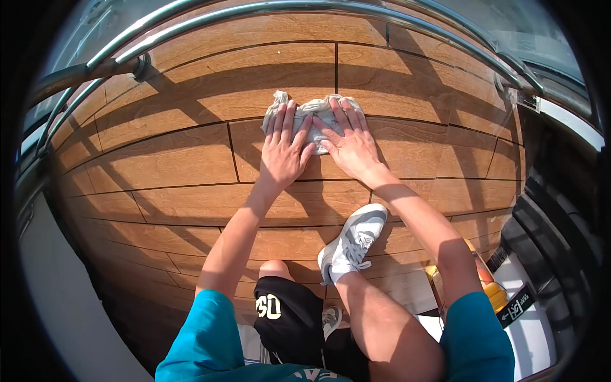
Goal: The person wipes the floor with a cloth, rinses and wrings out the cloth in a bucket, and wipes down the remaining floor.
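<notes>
A crumpled pale cloth [316, 107] lies on the brown wood-plank floor [172, 159]. My left hand [284, 148] rests flat on the cloth's left part, fingers stretched forward and the thumb pointing inward. On the right part, my right hand [349, 145] presses down with its fingers spread. The tips of the two hands come close together near the cloth's middle. Parts of the cloth under both palms are hidden. Neither hand wraps round the cloth.
Curved metal railings [318, 6] run along the far edge, with glass beyond. My grey-white shoe [359, 239] stands on the planks behind the right hand. Dark stacked shapes [541, 235] and a yellow-orange container [493, 290] are at right. A pale panel [57, 299] borders the left.
</notes>
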{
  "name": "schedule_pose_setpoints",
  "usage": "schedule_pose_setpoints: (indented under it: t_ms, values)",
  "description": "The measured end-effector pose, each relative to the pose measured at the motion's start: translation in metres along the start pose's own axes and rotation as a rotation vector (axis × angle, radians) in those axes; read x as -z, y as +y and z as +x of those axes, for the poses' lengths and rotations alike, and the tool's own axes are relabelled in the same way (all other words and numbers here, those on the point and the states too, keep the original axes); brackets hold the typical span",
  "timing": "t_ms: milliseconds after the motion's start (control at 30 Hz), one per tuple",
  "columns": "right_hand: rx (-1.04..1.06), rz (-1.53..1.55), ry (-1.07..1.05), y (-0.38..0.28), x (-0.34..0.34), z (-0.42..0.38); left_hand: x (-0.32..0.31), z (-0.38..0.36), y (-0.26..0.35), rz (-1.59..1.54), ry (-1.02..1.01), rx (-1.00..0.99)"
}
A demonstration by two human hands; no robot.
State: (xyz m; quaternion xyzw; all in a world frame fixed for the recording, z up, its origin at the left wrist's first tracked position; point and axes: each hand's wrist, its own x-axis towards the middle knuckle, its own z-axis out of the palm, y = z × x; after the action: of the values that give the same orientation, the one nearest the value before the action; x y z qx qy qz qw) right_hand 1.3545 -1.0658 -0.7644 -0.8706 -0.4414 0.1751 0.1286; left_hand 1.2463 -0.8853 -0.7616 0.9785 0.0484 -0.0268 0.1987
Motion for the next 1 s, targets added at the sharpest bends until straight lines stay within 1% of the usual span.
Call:
schedule_pose_setpoints:
  t_ms: [33,67,100,133,167,233,300,367,400,433,500,533,567,633,733,767,800,867,900,967,1000]
  values:
    - [-0.031,0.001,0.046,0.01,0.009,0.021,0.008,0.033,-0.005,0.012,0.024,-0.007]
    - [-0.079,-0.023,0.064,0.02,0.018,0.045,0.002,0.062,-0.017,-0.003,0.1,-0.059]
    - [-0.087,-0.154,0.07,0.037,0.017,0.066,0.0,0.09,-0.024,0.041,0.113,-0.064]
    - [-0.111,-0.139,0.093,0.051,0.028,0.086,0.0,0.116,-0.032,0.078,0.149,-0.098]
    - [-0.076,-0.203,0.137,0.072,0.03,0.101,0.003,0.138,-0.039,0.116,0.161,-0.14]
    - [-0.029,-0.205,0.217,0.106,0.031,0.123,0.0,0.175,-0.054,0.124,0.208,-0.253]
    - [-0.106,-0.137,0.105,0.101,0.062,0.137,0.017,0.199,-0.049,0.111,0.145,-0.298]
    - [-0.081,-0.221,0.15,0.104,0.063,0.144,0.002,0.212,-0.049,0.11,0.186,-0.29]
    - [-0.073,-0.267,0.301,0.11,0.042,0.139,-0.001,0.209,-0.049,0.069,0.171,-0.272]
    - [0.019,-0.342,0.344,0.105,0.045,0.138,-0.007,0.206,-0.053,0.093,0.138,-0.263]
    - [-0.144,-0.139,0.33,0.083,0.062,0.123,-0.023,0.196,-0.049,0.142,0.272,-0.28]
    - [-0.125,-0.106,0.354,0.079,0.061,0.113,-0.023,0.181,-0.041,0.071,0.254,-0.267]
    - [-0.224,-0.326,0.191,0.083,0.027,0.1,-0.023,0.163,-0.032,0.102,0.229,-0.237]
    - [-0.26,-0.236,0.116,0.062,0.019,0.068,-0.023,0.125,-0.015,0.121,0.178,-0.185]
    - [-0.224,-0.068,0.151,0.041,-0.002,0.0,-0.015,0.075,0.008,0.042,0.075,-0.218]
    - [-0.251,-0.09,0.11,0.029,-0.005,-0.019,-0.015,0.057,0.015,0.023,0.06,-0.232]
    - [-0.258,-0.068,0.137,0.019,-0.015,-0.037,-0.017,0.039,0.023,0.006,0.057,-0.224]
    - [-0.247,-0.023,0.175,0.008,-0.03,-0.059,-0.027,0.007,0.032,-0.043,0.071,-0.201]
    - [-0.25,-0.021,0.171,0.002,-0.033,-0.067,-0.029,-0.005,0.037,-0.011,0.057,-0.176]
    - [-0.255,-0.037,0.18,0.0,-0.038,-0.068,-0.033,-0.015,0.037,-0.024,0.112,-0.184]
    - [-0.274,-0.039,0.148,0.0,-0.037,-0.067,-0.034,-0.016,0.037,0.009,0.117,-0.184]
